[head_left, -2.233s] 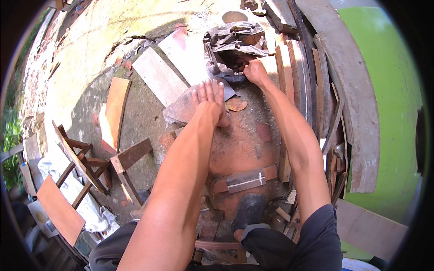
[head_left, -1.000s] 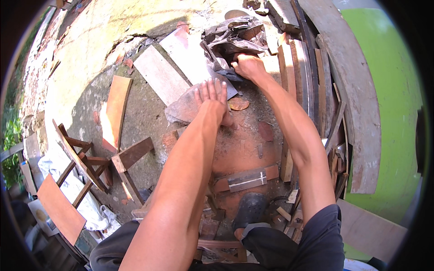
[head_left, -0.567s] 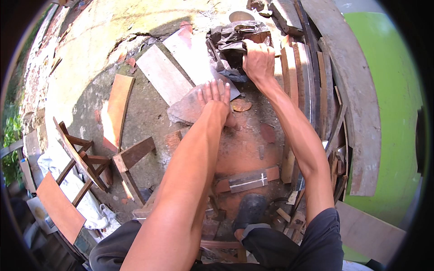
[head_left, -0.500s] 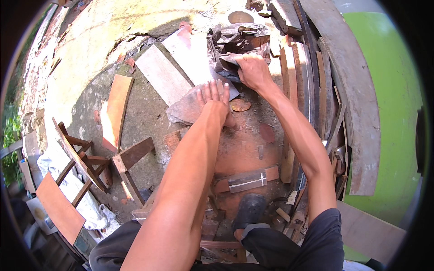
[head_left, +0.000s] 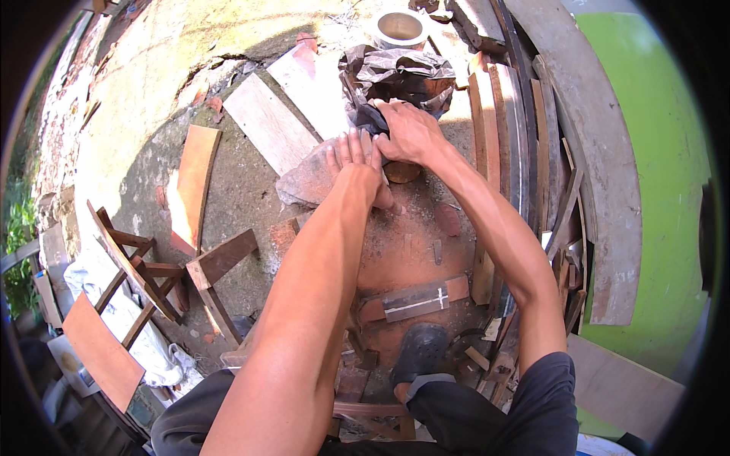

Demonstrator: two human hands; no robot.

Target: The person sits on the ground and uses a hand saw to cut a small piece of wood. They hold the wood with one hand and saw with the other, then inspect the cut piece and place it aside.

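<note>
Left hand: I see my left hand (head_left: 356, 156) stretched straight ahead, palm down, fingers out flat and close together, pressing on a flat reddish stone slab (head_left: 310, 178); it grips nothing.
Left arm: the forearm runs from the lower edge up the middle of the view, fully extended.
Right hand: my right hand (head_left: 409, 133) is curled, fingers bent down over a dark crumpled piece (head_left: 370, 118) at the near edge of a crumpled grey-brown bag (head_left: 395, 76); I cannot tell whether the fingers actually pinch it.
Right arm: bent at the elbow, coming in from the lower right.
Hands together: the two hands sit just beside each other, the right slightly further out.
Stone slab: it lies on the ground in front of me, left of a small round brown piece (head_left: 401, 172) near my right wrist.
Bag: open and rumpled, its contents are too dark to make out.
Tin: a round metal tin (head_left: 400, 28) stands beyond the bag, upright; its inside looks pale, contents unclear.
Surroundings: wooden planks (head_left: 268, 129) lie left of the slab, curved wooden strips (head_left: 525, 129) on the right, and a flat bar with a pale cross mark (head_left: 414, 300) near my foot.
</note>
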